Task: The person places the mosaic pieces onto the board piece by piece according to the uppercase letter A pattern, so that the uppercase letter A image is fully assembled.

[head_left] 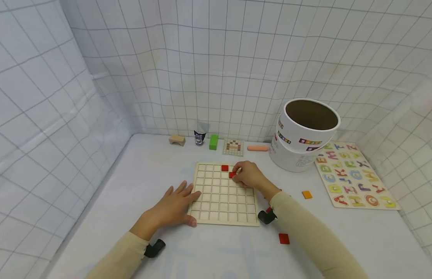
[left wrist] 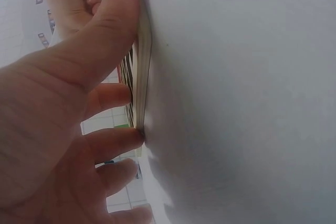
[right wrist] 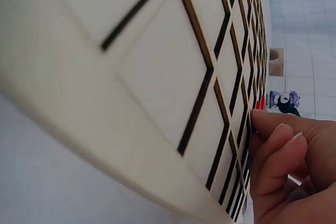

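Observation:
A pale wooden grid board (head_left: 216,195) lies flat on the white table. One red square tile (head_left: 224,167) sits in a cell of its top row. My right hand (head_left: 250,175) pinches a second red tile (head_left: 232,175) at a cell one row lower and to the right. In the right wrist view, the right hand's fingers (right wrist: 283,156) are bent at the board's surface beside the red. My left hand (head_left: 175,205) rests with spread fingers at the board's left edge. In the left wrist view, its thumb (left wrist: 118,14) lies against the board's edge.
Right of the board lie a loose red tile (head_left: 284,238), an orange tile (head_left: 307,194) and red pieces partly hidden by the forearm. Behind are a wooden arch (head_left: 177,140), a figurine (head_left: 199,138), a green block (head_left: 214,142), a patterned card (head_left: 233,147), a white bucket (head_left: 289,155) and a letter board (head_left: 367,203).

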A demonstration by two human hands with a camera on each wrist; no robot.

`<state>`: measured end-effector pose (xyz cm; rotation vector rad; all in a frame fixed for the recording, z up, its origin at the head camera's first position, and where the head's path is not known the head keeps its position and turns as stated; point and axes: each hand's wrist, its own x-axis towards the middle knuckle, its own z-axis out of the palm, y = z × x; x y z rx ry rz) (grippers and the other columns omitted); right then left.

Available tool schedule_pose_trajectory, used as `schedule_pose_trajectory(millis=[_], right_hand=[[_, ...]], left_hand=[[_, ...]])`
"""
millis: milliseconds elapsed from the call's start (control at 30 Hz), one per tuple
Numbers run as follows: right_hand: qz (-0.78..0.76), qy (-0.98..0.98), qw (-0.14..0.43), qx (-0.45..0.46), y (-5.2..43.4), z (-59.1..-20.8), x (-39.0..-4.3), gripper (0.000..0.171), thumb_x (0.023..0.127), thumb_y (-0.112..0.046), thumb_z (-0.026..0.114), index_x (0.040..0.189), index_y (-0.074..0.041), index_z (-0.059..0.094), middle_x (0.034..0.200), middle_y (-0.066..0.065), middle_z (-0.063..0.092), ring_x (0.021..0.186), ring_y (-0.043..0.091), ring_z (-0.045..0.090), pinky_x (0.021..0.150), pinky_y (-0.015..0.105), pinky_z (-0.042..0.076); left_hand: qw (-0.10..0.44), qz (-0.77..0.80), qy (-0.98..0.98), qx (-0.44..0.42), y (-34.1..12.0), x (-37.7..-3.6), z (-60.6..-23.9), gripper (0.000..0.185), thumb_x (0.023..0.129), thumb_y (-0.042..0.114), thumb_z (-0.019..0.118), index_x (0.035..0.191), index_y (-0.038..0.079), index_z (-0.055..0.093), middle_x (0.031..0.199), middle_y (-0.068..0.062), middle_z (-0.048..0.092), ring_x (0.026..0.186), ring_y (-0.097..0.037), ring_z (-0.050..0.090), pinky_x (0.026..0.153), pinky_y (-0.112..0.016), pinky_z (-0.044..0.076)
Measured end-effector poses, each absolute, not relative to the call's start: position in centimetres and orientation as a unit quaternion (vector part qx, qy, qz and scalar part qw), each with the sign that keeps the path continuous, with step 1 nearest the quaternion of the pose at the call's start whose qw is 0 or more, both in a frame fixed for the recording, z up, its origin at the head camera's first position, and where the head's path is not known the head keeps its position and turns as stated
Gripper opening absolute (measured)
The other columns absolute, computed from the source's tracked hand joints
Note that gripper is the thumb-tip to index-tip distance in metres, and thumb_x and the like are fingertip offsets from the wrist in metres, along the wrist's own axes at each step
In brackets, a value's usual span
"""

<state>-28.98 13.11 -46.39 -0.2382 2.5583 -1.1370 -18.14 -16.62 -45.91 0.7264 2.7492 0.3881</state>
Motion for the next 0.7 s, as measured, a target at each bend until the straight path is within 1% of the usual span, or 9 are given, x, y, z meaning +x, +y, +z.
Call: schedule_pose_trajectory(millis=[133,233,333,533,700], right_hand=[[-0.394,0.901,0.147,-0.104,15.1,-44.9,-28.6,0.037,0.092,-0.016,0.075,0.127,-0.007,0.067,0.078,0.009,0.067,0.054,0.018,0.057,0.053,0.028,0.044],[-0.412,0.895,0.136,-0.104,17.8,-43.6,-27.9,0.042,0.094,-0.021,0.073,0.134,-0.008,0.065,0.089,0.012,0.067,0.063,0.025,0.058,0.057,0.032,0.046],[-0.431,0.886,0.142,-0.089,21.1,-43.0,-26.8,0.042,0.095,-0.024,0.072,0.134,-0.01,0.064,0.099,0.012,0.063,0.071,0.028,0.058,0.061,0.033,0.048],[-0.44,0.881,0.171,-0.045,27.2,-44.4,-24.0,0.042,0.095,-0.024,0.073,0.134,-0.011,0.063,0.113,0.011,0.061,0.09,0.027,0.056,0.065,0.034,0.049],[-0.443,0.878,0.182,-0.015,30.1,-45.4,-21.6,0.044,0.095,-0.024,0.072,0.135,-0.011,0.062,0.118,0.012,0.06,0.093,0.027,0.057,0.069,0.033,0.049]], left_hand=[[0.135,0.135,0.949,0.249,-16.4,-18.3,-46.0,0.098,0.074,0.056,0.082,0.155,0.014,0.046,0.164,-0.02,0.03,0.154,-0.043,0.015,0.115,-0.072,0.016],[0.133,0.13,0.952,0.242,-16.6,-18.1,-46.0,0.098,0.073,0.055,0.084,0.154,0.014,0.047,0.163,-0.021,0.031,0.154,-0.043,0.016,0.115,-0.071,0.017],[0.131,0.123,0.955,0.236,-16.8,-18.0,-46.0,0.098,0.072,0.055,0.084,0.153,0.014,0.048,0.163,-0.021,0.032,0.154,-0.043,0.017,0.115,-0.071,0.017],[0.133,0.13,0.955,0.232,-16.6,-18.1,-46.1,0.098,0.073,0.054,0.085,0.154,0.014,0.047,0.163,-0.02,0.032,0.154,-0.043,0.017,0.115,-0.071,0.017],[0.134,0.133,0.952,0.239,-16.4,-18.3,-46.2,0.098,0.073,0.054,0.084,0.154,0.014,0.046,0.164,-0.02,0.031,0.154,-0.043,0.016,0.115,-0.072,0.017]])
